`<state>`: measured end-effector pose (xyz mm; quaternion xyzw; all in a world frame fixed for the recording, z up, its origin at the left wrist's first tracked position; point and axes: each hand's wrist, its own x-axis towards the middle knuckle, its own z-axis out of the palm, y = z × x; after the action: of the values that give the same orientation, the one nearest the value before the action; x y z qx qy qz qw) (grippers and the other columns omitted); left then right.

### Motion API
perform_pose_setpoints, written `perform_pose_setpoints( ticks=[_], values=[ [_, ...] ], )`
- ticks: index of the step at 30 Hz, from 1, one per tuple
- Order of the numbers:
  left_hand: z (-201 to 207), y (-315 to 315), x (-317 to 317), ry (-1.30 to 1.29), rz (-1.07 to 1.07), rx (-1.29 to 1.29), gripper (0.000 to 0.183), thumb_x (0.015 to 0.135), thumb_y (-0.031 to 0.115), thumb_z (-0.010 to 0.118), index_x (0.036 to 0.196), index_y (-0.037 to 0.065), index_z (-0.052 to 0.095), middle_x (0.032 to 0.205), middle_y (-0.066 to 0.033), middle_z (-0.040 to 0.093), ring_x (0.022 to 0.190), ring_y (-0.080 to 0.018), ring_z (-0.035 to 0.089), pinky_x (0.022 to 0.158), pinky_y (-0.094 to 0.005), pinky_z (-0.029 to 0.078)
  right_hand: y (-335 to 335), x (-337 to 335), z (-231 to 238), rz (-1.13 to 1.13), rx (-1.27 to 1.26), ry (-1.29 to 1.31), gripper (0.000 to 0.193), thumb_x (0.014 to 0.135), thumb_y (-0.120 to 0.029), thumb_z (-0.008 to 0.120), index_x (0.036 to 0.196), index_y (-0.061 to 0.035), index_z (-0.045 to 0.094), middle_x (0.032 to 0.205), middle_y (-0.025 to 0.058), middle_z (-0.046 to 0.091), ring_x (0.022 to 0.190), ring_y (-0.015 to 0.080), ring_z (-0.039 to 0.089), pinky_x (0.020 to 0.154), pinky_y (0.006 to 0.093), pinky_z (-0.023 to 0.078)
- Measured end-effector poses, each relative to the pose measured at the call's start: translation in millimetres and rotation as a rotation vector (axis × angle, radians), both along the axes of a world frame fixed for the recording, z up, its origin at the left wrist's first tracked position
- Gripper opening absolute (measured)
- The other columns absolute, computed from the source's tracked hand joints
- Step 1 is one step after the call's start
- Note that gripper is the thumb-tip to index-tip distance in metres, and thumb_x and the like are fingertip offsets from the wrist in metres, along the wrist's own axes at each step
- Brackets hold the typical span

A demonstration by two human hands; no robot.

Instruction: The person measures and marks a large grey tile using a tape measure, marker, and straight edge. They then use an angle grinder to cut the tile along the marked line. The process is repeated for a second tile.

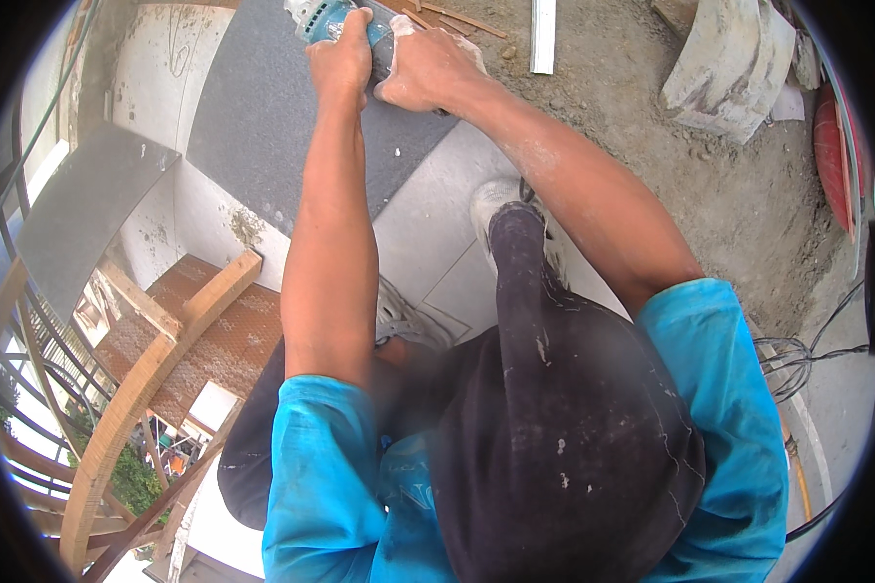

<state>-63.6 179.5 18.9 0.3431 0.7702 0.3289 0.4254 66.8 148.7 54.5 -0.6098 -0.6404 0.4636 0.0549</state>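
At the top of the head view I hold a teal angle grinder [329, 17] with a light grey metal head. My left hand [343, 60] is wrapped round its body near the head. Behind it, my right hand [426, 66] grips the rear of the tool; pale dust coats its fingers. Beneath both hands lies a large dark grey tile [262, 107], a few pale specks on its surface. The grinder's disc is not visible, and the picture's top edge cuts off the front of the tool.
Paler floor tiles [428, 223] lie under my shoes [501, 209]. Rough sandy ground [593, 107] spreads to the right, with a white metal strip [543, 39], a curved dusty board [734, 68] and black cables [797, 361]. Left are a wooden beam [136, 408], brown patterned board [180, 360] and dark railings [5, 228].
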Motion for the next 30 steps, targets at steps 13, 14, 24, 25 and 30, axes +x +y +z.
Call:
perform_pose_setpoints(
  ticks=[13,14,24,25,30],
  values=[
    [-23.8,-5.9,-1.1,0.107,0.018,0.007,0.062,0.079,0.039,0.074,0.110,-0.013,0.065,0.101,-0.0159,0.067,0.087,-0.0220,0.063,0.077,-0.0371,0.049,-10.6,2.7,-10.7,-0.036,0.107,-0.014,0.060,0.067,-0.019,0.072,0.118,0.0083,0.058,0.094,0.0269,0.072,0.092,0.0413,0.072,0.079,0.0499,0.058],
    [-24.1,-6.0,-0.5,0.103,0.014,0.003,0.063,0.079,0.040,0.074,0.111,-0.014,0.065,0.101,-0.0160,0.067,0.088,-0.0222,0.064,0.077,-0.0372,0.049,-11.5,2.9,-15.2,-0.040,0.151,-0.020,0.058,0.066,-0.021,0.073,0.114,0.0077,0.060,0.088,0.0263,0.072,0.086,0.0413,0.073,0.075,0.0498,0.059],
    [-22.4,-10.8,1.8,0.096,0.025,-0.025,0.064,0.078,0.040,0.074,0.112,-0.014,0.065,0.101,-0.0162,0.067,0.087,-0.0224,0.064,0.075,-0.0371,0.050,-17.5,6.7,-10.6,-0.058,0.095,-0.001,0.059,0.067,-0.019,0.072,0.119,0.0068,0.058,0.094,0.0278,0.072,0.091,0.0421,0.071,0.079,0.0501,0.058],
    [-21.6,-10.8,1.1,0.072,-0.005,-0.047,0.075,0.077,0.042,0.074,0.119,-0.018,0.056,0.111,-0.0226,0.063,0.098,-0.0278,0.062,0.084,-0.0383,0.048,-15.9,9.0,-4.3,-0.035,0.043,0.002,0.063,0.069,-0.017,0.071,0.124,0.0079,0.055,0.102,0.0283,0.071,0.098,0.0422,0.070,0.084,0.0500,0.058],
    [-15.9,-14.7,4.6,0.058,-0.052,-0.091,0.098,0.075,0.048,0.073,0.131,-0.026,0.041,0.128,-0.0348,0.055,0.119,-0.0387,0.058,0.102,-0.0409,0.045,-22.6,10.3,-14.9,-0.065,0.129,-0.024,0.051,0.066,-0.021,0.074,0.108,0.0070,0.063,0.088,0.0277,0.072,0.086,0.0422,0.072,0.077,0.0497,0.058]
  ],
)
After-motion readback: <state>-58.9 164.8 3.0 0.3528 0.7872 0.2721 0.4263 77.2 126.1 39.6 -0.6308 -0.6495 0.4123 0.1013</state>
